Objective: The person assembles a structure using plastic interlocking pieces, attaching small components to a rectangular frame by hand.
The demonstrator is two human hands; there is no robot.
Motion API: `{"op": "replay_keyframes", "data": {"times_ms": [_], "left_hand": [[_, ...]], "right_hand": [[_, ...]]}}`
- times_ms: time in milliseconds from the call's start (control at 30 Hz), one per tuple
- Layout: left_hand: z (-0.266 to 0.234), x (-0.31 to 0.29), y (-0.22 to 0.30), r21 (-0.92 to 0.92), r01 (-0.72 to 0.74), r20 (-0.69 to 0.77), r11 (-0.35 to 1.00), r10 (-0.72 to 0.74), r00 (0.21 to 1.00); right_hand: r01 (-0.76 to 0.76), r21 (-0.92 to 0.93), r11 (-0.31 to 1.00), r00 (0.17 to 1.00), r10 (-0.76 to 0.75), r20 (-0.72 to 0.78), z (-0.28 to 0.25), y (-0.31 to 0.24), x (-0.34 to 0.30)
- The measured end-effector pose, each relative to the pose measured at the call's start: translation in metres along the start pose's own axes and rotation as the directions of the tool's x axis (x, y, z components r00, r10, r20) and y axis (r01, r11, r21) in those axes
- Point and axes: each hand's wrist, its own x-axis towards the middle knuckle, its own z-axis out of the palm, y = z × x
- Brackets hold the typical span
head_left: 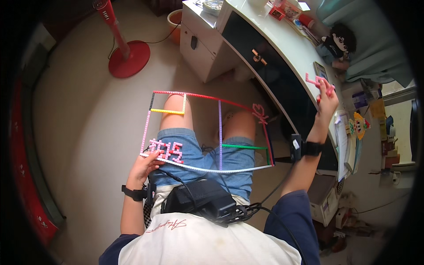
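Observation:
Across my lap lies a large rectangular frame (203,169) built from thin studded strips, with white, pink, red, yellow, purple and green parts. My left hand (148,165) is closed on its near left corner, with the fingers over a pink and red lattice piece (174,151) there. A smaller pink piece (260,114) sits at the frame's far right corner. Out to the right, by the desk edge, my right hand (327,99) pinches a small pink angular piece (312,80), raised apart from the frame.
The white desk (256,31) with a dark drawer front curves along the right, holding a doll (339,44), a phone (319,70), papers (342,132) and a colourful figure (360,125). A red round stand base (129,59) is on the floor. A black device (198,198) with cables rests at my waist.

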Motion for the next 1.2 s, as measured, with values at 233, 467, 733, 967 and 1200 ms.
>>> {"op": "replay_keyframes", "data": {"times_ms": [233, 467, 733, 967, 1200], "left_hand": [[-0.017, 0.006, 0.019, 0.017, -0.053, -0.054, 0.998, 0.054, 0.997], [-0.004, 0.015, 0.001, -0.012, -0.076, -0.069, 0.997, 0.075, 0.995], [0.015, 0.011, -0.003, -0.016, -0.056, -0.074, 0.998, 0.054, 0.996], [0.002, 0.014, -0.012, -0.030, -0.062, -0.030, 0.998, 0.061, 0.998], [0.009, 0.003, 0.022, 0.054, -0.011, 0.007, 0.998, 0.011, 1.000]], "right_hand": [[-0.244, 0.059, 0.968, 0.969, 0.245, -0.012, 0.033, 0.027, 0.008], [-0.349, 0.181, 0.919, 0.937, 0.339, 0.088, 0.023, 0.018, 0.006], [-0.181, 0.156, 0.971, 0.980, 0.166, 0.109, 0.015, 0.023, 0.032], [0.272, -0.615, 0.740, 0.941, -0.339, 0.008, 0.032, 0.011, 0.000], [0.065, -0.207, 0.976, 0.668, 0.111, 0.736, 0.113, -0.023, -0.193]]}}
